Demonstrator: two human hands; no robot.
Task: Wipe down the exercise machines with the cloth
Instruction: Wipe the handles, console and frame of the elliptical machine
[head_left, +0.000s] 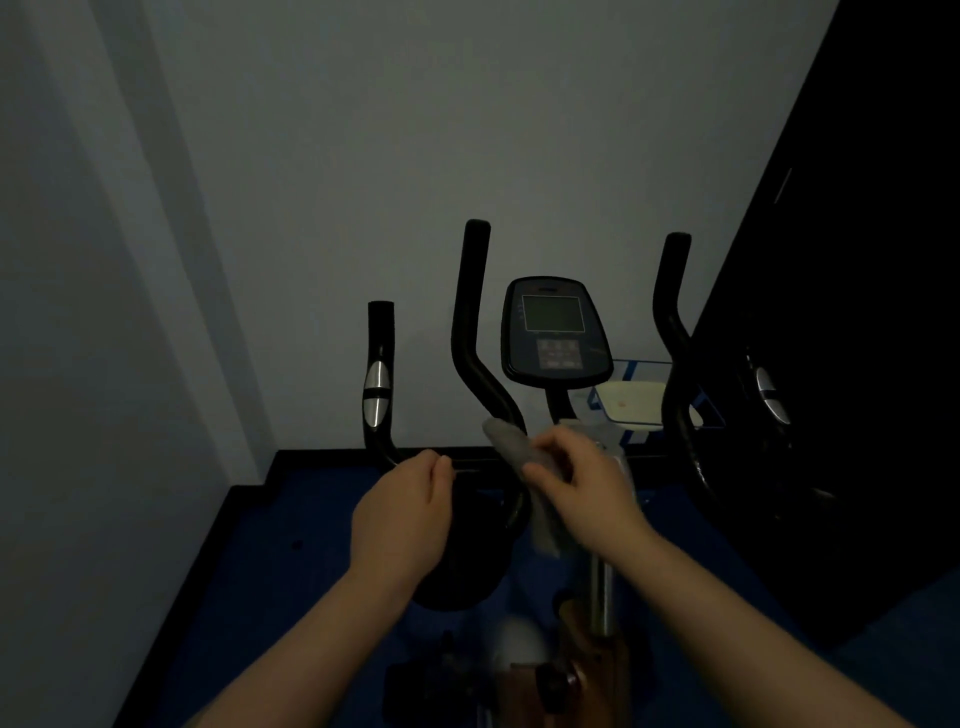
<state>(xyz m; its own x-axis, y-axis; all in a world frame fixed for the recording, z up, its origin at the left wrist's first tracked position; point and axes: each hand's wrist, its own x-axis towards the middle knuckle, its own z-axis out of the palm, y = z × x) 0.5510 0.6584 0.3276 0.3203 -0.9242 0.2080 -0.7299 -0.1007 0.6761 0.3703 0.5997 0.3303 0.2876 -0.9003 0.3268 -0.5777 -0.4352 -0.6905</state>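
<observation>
An exercise bike stands in front of me in dim light, with a console (555, 332) and black curved handlebars. My right hand (582, 486) grips a grey cloth (511, 441) wrapped against the inner left handlebar (472, 332) at its lower bend. Part of the cloth hangs below the hand. My left hand (402, 512) is beside it on the left, fingers curled near the horizontal bar; what it holds is hidden. An outer left grip (378, 384) with a silver sensor rises further left.
A right handlebar (672, 332) rises by a dark cabinet (857, 312). A clear container with a pale lid (631, 408) sits behind the bike. The wall is close ahead, and blue floor (291, 571) lies below.
</observation>
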